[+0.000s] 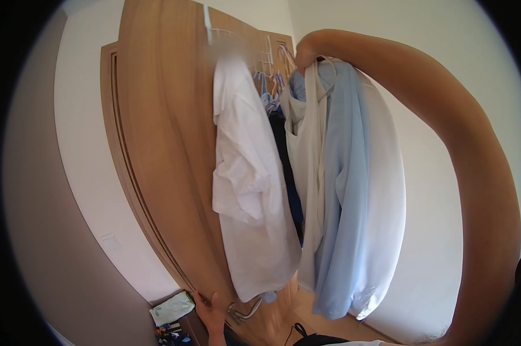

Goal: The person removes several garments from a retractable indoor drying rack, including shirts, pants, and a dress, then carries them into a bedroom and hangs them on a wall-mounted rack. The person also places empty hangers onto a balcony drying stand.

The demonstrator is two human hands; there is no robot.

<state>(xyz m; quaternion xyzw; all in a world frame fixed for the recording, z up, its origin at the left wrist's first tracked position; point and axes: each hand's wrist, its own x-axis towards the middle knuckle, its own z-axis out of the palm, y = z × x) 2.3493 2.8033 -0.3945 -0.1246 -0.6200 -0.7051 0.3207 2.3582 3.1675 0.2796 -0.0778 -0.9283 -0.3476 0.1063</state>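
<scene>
My right hand [305, 52] is raised at the upper middle, closed around the tops of hung clothes; a hanger hook is partly visible. Below it hang a cream sleeveless top [310, 173], a light blue garment [345, 181] and a white garment [386, 190]. Low in the picture, my left hand [209, 310] is at the edge of the wooden door [169, 142], thumb on its face and fingers at its side. Beside that hand is the metal door handle [244, 310]. A white shirt [252, 181] hangs against the door, its top blurred.
White over-door hooks [219, 31] carry more clothes, including a dark garment [288, 173]. At lower left, a folded pale cloth [172, 308] lies above a pile of dark patterned items [172, 334]. A wall switch [111, 243] is on the left. A wall [429, 181] stands at right.
</scene>
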